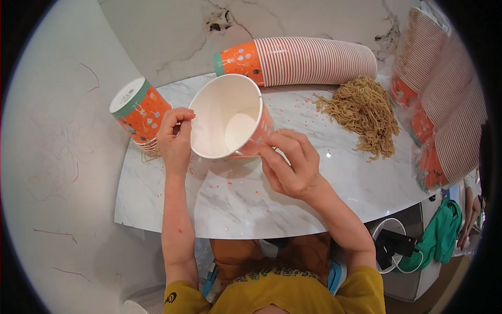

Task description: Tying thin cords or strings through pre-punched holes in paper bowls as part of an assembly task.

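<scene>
A large paper bucket (209,112), white inside and orange outside, is tilted so its open mouth faces me above the marble table. My left hand (177,138) is closed at the left edge of its rim, thumb and fingers pinched together. On the bucket's lower right side, my right hand (294,165) grips with bent fingers. A thin cord seems to run along the bucket's side by the right fingers, too fine to be sure. To the left stands an upside-down orange and green bucket (144,112), with tan cord loops (149,148) under it.
A long nested stack of paper buckets (314,62) lies along the back. Beside it is a heap of tan cords (366,115). Plastic-wrapped bucket stacks (455,125) line the right. Small orange bits dot the marble tabletop (235,209). A white basket (387,230) and green cloth (442,230) are lower right.
</scene>
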A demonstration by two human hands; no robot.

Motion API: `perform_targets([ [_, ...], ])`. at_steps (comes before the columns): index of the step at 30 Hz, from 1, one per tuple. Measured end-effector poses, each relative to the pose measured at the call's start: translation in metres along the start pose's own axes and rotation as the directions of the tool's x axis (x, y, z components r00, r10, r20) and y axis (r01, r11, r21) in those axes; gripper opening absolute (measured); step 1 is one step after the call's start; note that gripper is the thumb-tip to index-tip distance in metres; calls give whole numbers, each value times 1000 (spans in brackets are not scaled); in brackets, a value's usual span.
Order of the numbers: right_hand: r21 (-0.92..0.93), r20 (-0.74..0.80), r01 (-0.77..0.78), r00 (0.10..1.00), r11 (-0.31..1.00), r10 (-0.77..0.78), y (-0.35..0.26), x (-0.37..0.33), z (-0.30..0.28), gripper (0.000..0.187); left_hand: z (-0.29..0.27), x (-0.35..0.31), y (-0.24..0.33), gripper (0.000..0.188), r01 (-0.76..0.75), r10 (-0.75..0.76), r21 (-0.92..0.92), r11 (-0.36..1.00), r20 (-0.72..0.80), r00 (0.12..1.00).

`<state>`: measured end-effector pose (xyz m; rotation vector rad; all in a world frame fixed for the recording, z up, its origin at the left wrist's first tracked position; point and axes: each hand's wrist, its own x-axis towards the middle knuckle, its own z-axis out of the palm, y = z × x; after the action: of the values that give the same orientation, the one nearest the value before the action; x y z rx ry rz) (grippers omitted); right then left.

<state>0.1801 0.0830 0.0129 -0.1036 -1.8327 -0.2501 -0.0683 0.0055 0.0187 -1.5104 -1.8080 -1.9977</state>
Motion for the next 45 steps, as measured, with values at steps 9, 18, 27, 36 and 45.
perform_targets([
  [9,-62,109,-198,973,978,204,9,2,-6,28,-10,4,-22,13,279,-253,-215,936,139,957],
  [18,310,47,-592,791,744,610,10,8,-10,17,-4,1,-15,10,292,-256,-254,922,167,952],
  [27,450,228,-722,662,525,714,14,5,-10,12,-2,1,-16,9,205,-164,-273,940,166,972],
  [36,436,270,-743,646,507,714,10,4,-7,11,2,-4,-3,10,48,-23,-134,990,182,983],
  [45,560,353,-819,374,127,857,23,2,-6,9,14,-9,19,10,168,-143,-86,982,240,960],
])
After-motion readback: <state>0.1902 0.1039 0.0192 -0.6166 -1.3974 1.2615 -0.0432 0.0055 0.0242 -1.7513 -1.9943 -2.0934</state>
